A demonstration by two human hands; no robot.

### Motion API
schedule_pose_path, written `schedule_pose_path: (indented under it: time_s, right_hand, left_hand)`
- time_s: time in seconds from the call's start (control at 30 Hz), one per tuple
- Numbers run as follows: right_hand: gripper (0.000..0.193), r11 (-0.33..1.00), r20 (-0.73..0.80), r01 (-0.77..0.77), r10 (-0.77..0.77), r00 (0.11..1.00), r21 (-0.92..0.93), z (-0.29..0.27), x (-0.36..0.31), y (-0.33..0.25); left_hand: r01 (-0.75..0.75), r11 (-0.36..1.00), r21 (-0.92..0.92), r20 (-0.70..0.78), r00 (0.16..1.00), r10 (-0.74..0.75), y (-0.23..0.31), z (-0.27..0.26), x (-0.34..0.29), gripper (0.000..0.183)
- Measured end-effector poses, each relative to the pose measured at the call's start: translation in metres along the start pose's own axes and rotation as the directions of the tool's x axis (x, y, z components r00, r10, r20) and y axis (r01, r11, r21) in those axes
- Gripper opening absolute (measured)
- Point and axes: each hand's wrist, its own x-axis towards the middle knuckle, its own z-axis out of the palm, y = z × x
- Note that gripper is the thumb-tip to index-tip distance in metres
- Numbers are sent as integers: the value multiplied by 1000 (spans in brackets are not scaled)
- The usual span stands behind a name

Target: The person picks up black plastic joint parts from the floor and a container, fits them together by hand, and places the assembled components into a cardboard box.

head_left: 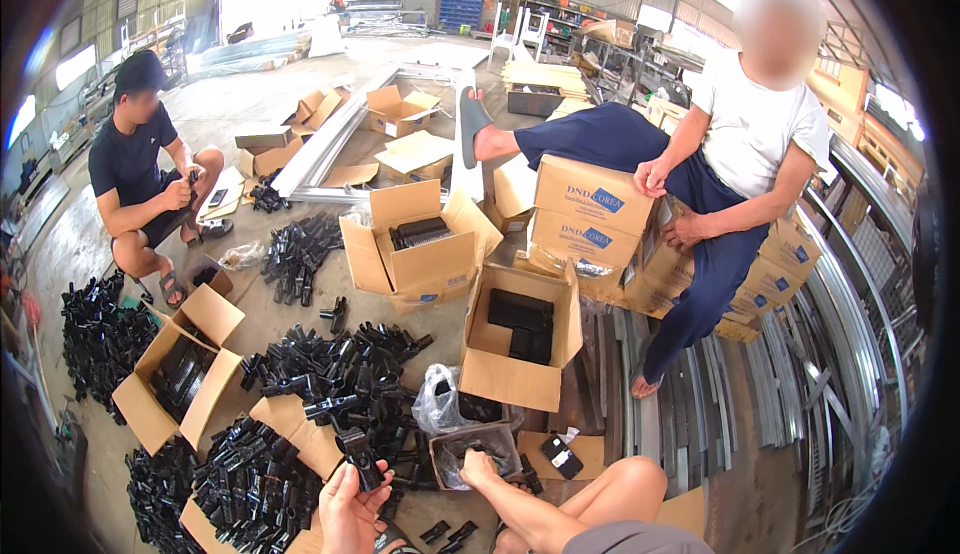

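Note:
My left hand (348,516) is closed on a black plastic fitting (360,452), held upright over the heaps near my feet. My right hand (480,467) reaches into a small cardboard box (440,474) with a clear bag inside. Its fingertips are hidden among the contents, which are too small to make out. Just behind that box stands a crumpled clear plastic bag (437,404). A large heap of similar black fittings (340,374) lies ahead of my left hand, and another heap (250,484) lies to its left.
Open cardboard boxes with black parts stand ahead (515,384) and left (150,404). A phone (562,457) lies on cardboard at my right. A crouching person (140,169) handles a part at left; another (750,144) sits on stacked cartons (590,194). Metal profiles (690,404) lie right.

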Motion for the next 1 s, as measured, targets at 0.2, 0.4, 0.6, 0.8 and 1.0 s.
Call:
schedule_pose_path:
  time_s: [0.2, 0.4, 0.6, 0.8, 1.0]
  right_hand:
    - [23, 912, -427, 133, 50, 903, 387, -51, -49, -29]
    - [22, 487, -392, 472, -262, 882, 735, -133, -118, -121]
    - [19, 322, -527, 743, -545, 653, 587, -202, -193, -193]
    - [20, 299, -652, 853, -552, 520, 428, -174, -194, -213]
    - [20, 319, -595, 776, -506, 625, 543, -175, -207, -208]
  left_hand:
    - [61, 998, -21, 21, 998, -61, 16, 17, -13, 31]
    - [57, 998, -9, -26, 998, -57, 12, 17, -15, 35]
    - [-105, 991, 80, -7, 994, 106, -12, -1, -1, 28]
    - [-106, 994, 39, -46, 993, 108, -13, 4, -4, 26]
    - [-125, 989, 76, -46, 991, 129, -9, 2, -9, 23]
